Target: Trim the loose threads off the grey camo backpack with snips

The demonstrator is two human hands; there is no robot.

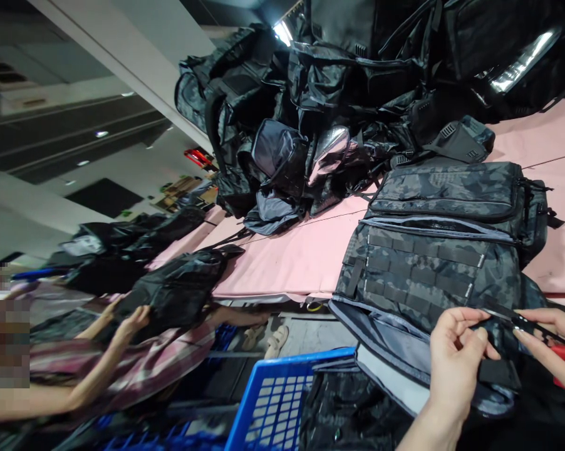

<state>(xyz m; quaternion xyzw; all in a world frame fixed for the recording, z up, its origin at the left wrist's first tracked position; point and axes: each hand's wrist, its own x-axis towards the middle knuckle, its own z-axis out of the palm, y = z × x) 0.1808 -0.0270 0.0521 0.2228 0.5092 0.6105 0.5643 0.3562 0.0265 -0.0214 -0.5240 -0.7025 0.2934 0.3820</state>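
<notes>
Left hand [456, 357] pinches backpack [433, 263] edge; right hand [552, 344] grips snips [540, 332].

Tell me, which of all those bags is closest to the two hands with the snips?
The camouflage backpack lying flat at the pink table's near edge. The left hand pinches its strap, the right hand holds red-handled snips. The other bags are heaped farther back.
</notes>
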